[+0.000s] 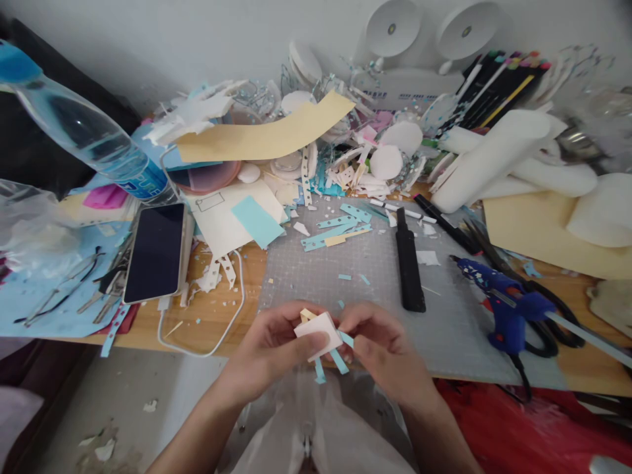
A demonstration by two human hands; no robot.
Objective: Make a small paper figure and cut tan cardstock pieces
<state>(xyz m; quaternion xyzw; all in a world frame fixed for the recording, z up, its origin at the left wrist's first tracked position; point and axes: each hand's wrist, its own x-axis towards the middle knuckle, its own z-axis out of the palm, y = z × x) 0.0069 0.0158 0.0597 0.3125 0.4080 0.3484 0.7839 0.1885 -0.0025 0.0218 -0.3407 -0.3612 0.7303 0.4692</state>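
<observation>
White block (321, 322) in both our hands, above the grey mat's (286, 283) near edge.
Left of the mat, the white cable (243, 283) loops near our left hand (276, 345) and could snag it. That hand grips the block, thumb across its face; pressing too hard might dent it. Our right hand (388, 345) pinches a blue strip (346, 339) beside it; an uneven tug could crease or tear it. On the mat's right, the glue gun's (511, 306) cord (520, 372) hangs over the edge and, if caught, could drag the gun.
</observation>
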